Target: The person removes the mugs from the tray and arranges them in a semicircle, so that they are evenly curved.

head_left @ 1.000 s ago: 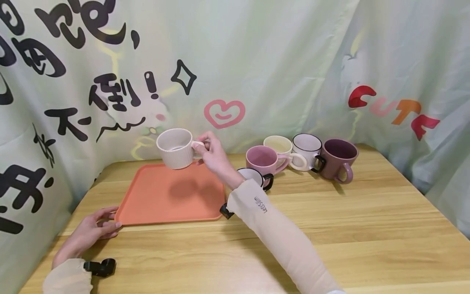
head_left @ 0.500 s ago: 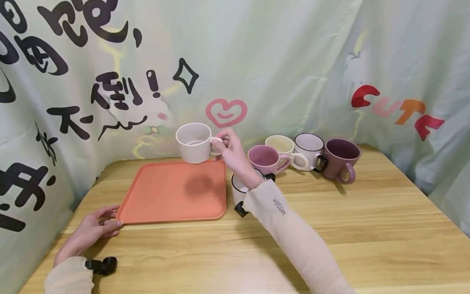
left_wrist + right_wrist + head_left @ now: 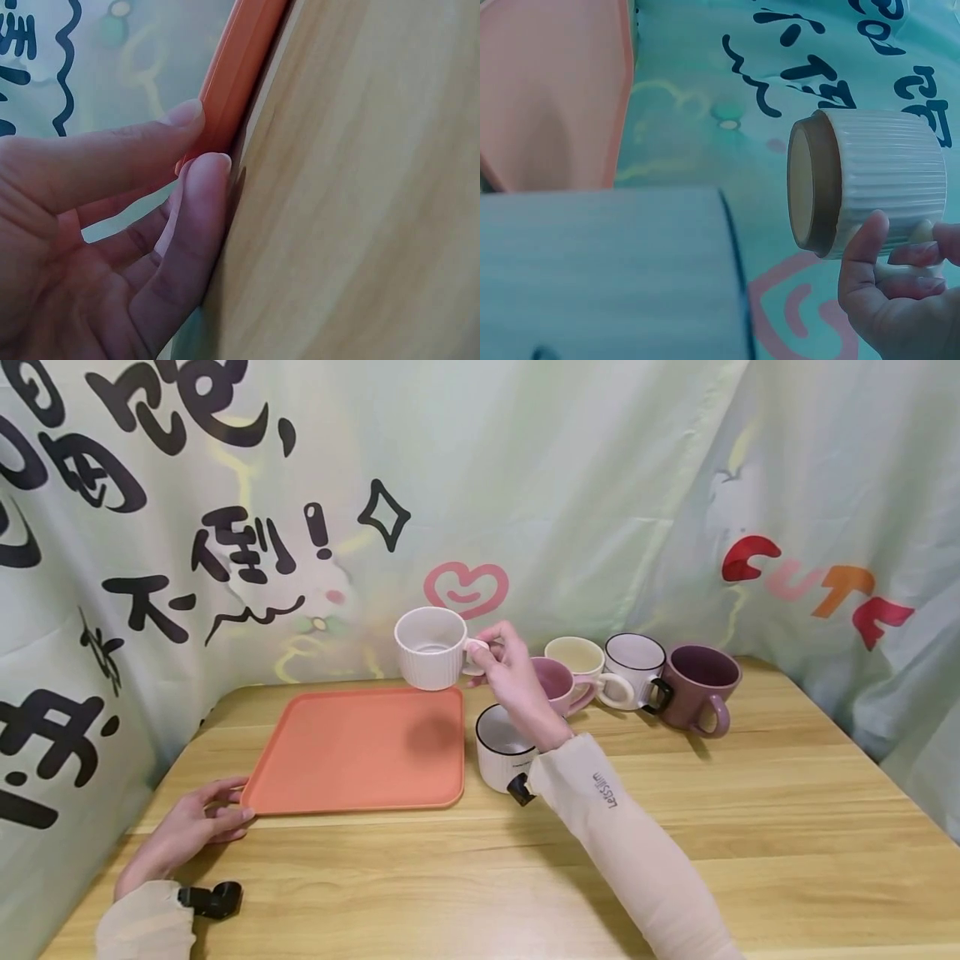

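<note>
My right hand (image 3: 517, 672) grips a white ribbed mug (image 3: 429, 652) by its handle. It holds the mug upright in the air above the back right corner of an orange tray (image 3: 352, 752). In the right wrist view, the mug's (image 3: 889, 180) unglazed base shows, with fingers and thumb around the handle. At the tray's front left corner, my left hand (image 3: 187, 827) has its thumb and forefinger on two sides of the corner; the left wrist view shows the tray edge (image 3: 240, 71) between those fingertips.
A white mug with black rim (image 3: 497, 760) stands right of the tray, partly behind my right wrist. Further right stand a pink mug (image 3: 555, 681), a cream mug (image 3: 573, 660), another black-rimmed white mug (image 3: 630, 672) and a purple mug (image 3: 690, 693). A printed curtain (image 3: 570, 485) hangs behind the table.
My right hand has carried the ribbed mug rightward and slightly up, from over the tray's middle toward its right edge. My left hand stays at the tray corner.
</note>
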`<state>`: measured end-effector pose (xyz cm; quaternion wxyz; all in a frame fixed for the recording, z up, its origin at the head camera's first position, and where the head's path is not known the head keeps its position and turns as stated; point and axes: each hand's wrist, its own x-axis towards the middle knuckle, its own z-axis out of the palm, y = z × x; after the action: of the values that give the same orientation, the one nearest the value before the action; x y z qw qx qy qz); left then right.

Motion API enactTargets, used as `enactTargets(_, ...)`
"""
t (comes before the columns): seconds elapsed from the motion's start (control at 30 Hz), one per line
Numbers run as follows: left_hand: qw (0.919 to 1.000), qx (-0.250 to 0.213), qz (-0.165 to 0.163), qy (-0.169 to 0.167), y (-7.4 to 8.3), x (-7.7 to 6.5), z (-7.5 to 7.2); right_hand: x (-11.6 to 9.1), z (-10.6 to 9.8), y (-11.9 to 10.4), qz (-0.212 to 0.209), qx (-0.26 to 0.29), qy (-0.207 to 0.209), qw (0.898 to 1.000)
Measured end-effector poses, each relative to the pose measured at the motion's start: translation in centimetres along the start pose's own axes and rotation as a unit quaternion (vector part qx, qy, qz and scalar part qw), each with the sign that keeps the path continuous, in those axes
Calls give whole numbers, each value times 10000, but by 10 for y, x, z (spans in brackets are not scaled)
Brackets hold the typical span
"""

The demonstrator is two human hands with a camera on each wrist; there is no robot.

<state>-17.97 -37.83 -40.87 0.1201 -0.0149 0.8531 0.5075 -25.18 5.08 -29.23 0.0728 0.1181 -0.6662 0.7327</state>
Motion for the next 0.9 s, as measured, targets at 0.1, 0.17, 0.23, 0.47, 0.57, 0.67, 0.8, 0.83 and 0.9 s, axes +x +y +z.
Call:
enactTargets(0.1, 10000, 24, 4, -2, 1, 0, 0, -3, -6, 0, 38, 19, 73, 10000)
enactTargets(0.17, 10000, 31, 10, 0, 1, 0, 0, -4, -10, -1, 76, 61, 136, 9999)
enactTargets(0.23, 10000, 25, 18, -1, 1, 0, 0, -6, -15, -1, 125, 87, 183, 9997)
enactTargets(0.47, 9999, 37, 103, 43, 1, -1, 1, -9, -29, 0, 427, -22, 238, 9988)
enactTargets(0.57, 10000, 46, 71, 42, 0, -1, 1, -11, -33, -1, 543, 105, 328, 9979)
enactTargets(0.67, 9999, 114, -37, 45, 1, 0, 0, -12, -38, -2, 640, 99, 429, 9970)
enactTargets(0.8, 9998, 156, -93, 37, 1, 1, 0, -14, -46, -3, 660, -57, 495, 9966)
enactTargets(0.83, 9998, 154, -83, 40, 2, 1, 0, -14, -47, -4, 622, -87, 493, 9968)
enactTargets(0.9, 9999, 130, -49, 43, 2, 0, 1, -16, -51, -5, 569, -129, 494, 9971)
